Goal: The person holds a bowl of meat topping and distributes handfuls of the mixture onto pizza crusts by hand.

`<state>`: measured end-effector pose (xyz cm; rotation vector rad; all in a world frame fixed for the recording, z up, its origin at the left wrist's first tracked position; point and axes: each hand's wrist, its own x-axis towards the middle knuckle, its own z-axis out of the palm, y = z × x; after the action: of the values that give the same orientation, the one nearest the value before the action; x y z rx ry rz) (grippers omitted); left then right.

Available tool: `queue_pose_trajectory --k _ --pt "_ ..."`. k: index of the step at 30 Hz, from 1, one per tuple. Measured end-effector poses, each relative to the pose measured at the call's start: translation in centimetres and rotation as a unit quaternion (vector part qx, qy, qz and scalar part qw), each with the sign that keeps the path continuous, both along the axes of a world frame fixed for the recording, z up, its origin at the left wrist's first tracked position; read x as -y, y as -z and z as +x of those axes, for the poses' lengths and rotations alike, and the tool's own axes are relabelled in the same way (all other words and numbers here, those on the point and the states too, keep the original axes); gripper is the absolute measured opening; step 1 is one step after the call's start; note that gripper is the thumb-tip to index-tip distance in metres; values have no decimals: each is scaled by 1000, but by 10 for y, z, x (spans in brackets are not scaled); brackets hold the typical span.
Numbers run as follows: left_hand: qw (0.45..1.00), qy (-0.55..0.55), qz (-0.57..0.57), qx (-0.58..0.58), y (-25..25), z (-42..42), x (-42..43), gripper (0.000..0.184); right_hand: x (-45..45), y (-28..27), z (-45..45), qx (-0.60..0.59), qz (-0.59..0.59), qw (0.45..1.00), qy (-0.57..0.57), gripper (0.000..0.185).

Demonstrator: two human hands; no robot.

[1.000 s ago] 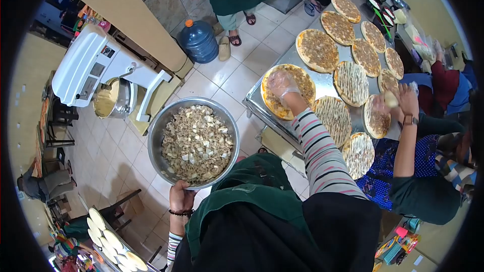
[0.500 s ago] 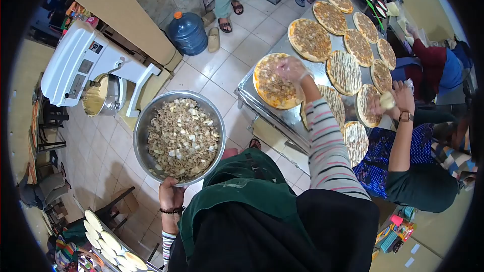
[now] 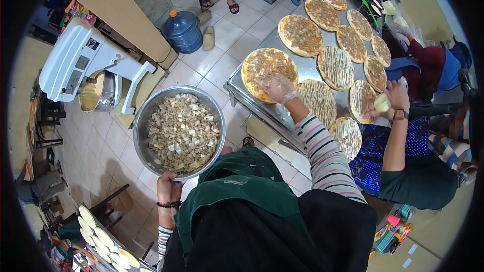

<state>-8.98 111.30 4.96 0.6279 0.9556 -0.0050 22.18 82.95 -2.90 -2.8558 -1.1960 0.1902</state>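
Observation:
My left hand (image 3: 170, 190) grips the lower rim of a large steel bowl (image 3: 142, 143), thumb over the edge. Inside the bowl is a crumbly minced topping (image 3: 184, 131) with pale white chunks. In a clear plastic glove, my right hand (image 3: 279, 89) rests on the lower edge of a topped pizza (image 3: 267, 65) at the near left of the metal table. Its fingers lie over the topping, partly blurred. A pizza striped with pale sauce (image 3: 316, 102) is just right of that hand.
Several topped pizzas cover the metal table (image 3: 297, 65). A co-worker's hand (image 3: 397, 95) holds a bag of pale sauce (image 3: 382, 103) over one. A stand mixer (image 3: 70, 63) and a blue water jug (image 3: 182, 32) stand left. Plain bases (image 3: 103, 236) lie lower left.
My right hand has moved down and left, from the middle of the near pizza to its lower edge. My left hand still holds the bowl. The view has shifted slightly.

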Motion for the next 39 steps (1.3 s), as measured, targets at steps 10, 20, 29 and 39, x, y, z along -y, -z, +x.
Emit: queue_pose_trajectory --k 10,20,29,39 --pt "1000 -23 -6 13 -3 -15 23 35 72 -14 17 -174 208 953 135 8" --pt "998 -49 -23 22 10 -22 31 33 70 26 -2 30 249 968 23 9" --pt "999 -25 -28 39 4 -15 45 34 76 10 7 -41 148 980 125 10" --pt "998 -15 -43 44 19 -8 60 34 59 1 6 -92 225 966 84 6"
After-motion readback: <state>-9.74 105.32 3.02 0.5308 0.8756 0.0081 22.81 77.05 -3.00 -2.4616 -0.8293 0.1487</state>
